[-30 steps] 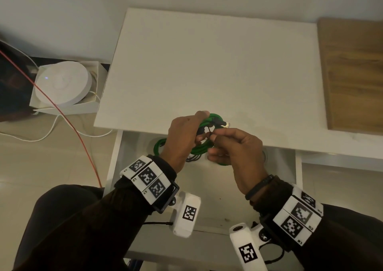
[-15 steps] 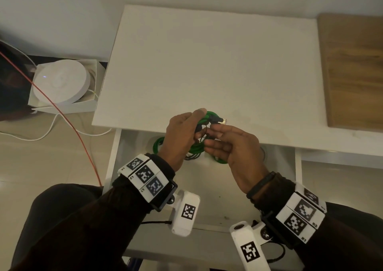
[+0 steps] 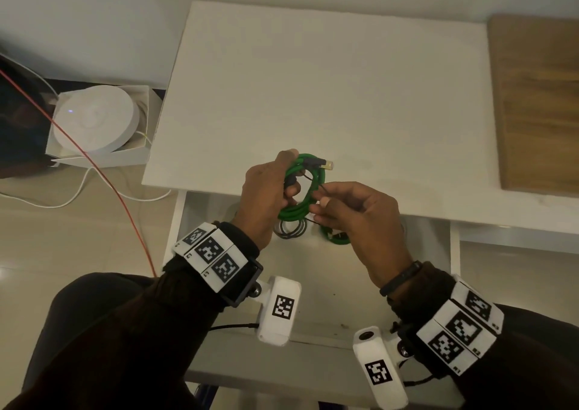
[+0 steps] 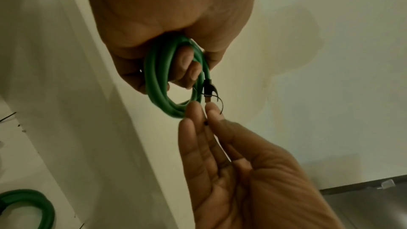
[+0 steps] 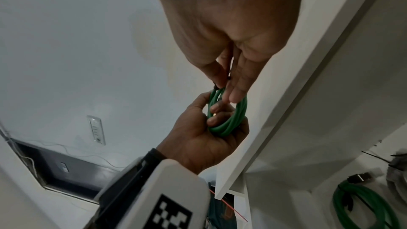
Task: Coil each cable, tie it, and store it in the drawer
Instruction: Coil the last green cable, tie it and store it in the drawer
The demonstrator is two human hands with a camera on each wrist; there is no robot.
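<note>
My left hand (image 3: 269,187) grips a coiled green cable (image 3: 308,190) above the front edge of the white table; its fingers pass through the coil (image 4: 160,79). A gold plug (image 3: 327,165) sticks out at the coil's top. My right hand (image 3: 351,212) pinches a thin black tie (image 4: 212,97) that wraps the coil, thumb and forefinger together at the coil's right side (image 5: 220,86). Below the hands the drawer (image 3: 454,246) stands pulled out, with another green coil (image 3: 335,237) and a black coil (image 3: 289,229) inside.
The white table top (image 3: 329,90) lies beyond the hands, with a wooden board (image 3: 539,102) at its right. On the floor to the left sit a round white device in a box (image 3: 94,118), a red wire (image 3: 103,165) and a white cord (image 3: 78,196).
My right hand has drawn back to the right from the coil, pulling the black tie out with it. The left hand keeps its grip on the coil.
</note>
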